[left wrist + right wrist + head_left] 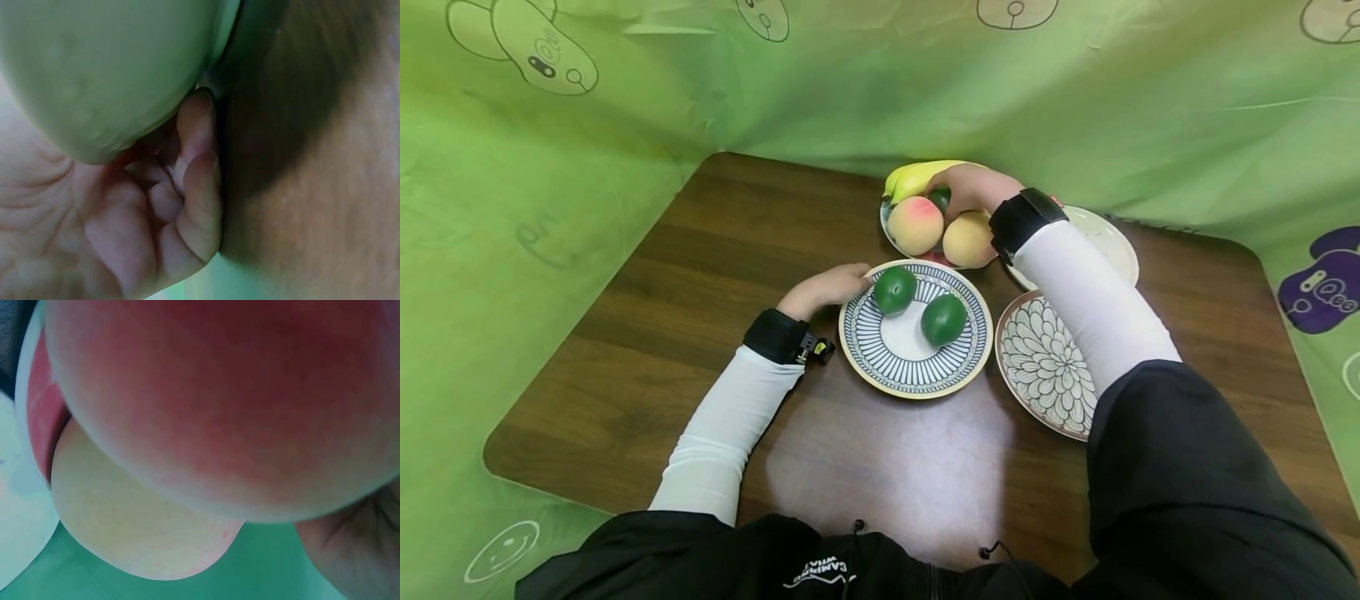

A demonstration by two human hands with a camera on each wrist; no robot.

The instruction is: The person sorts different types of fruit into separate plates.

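Observation:
A striped plate (901, 360) at the table's middle carries two round green fruits, one on the left (895, 289) and one on the right (943, 319). My left hand (826, 287) grips its left rim beside the left fruit. In the left wrist view its fingers (200, 187) curl under the plate's pale underside (112, 62). My right hand (973, 187) reaches into a far fruit plate (886, 223), its fingers curled round a third dark green fruit (940, 198). Two peaches lie just below that hand, a red-blushed one (915, 224) (237, 394) and a paler one (967, 239) (137, 531).
A yellow banana (917, 175) lies at the back of the fruit plate. A flower-patterned plate (1045, 367) sits right of the striped one, under my right forearm. A white plate (1108, 237) lies behind it. Green cloth walls surround the brown table (700, 275).

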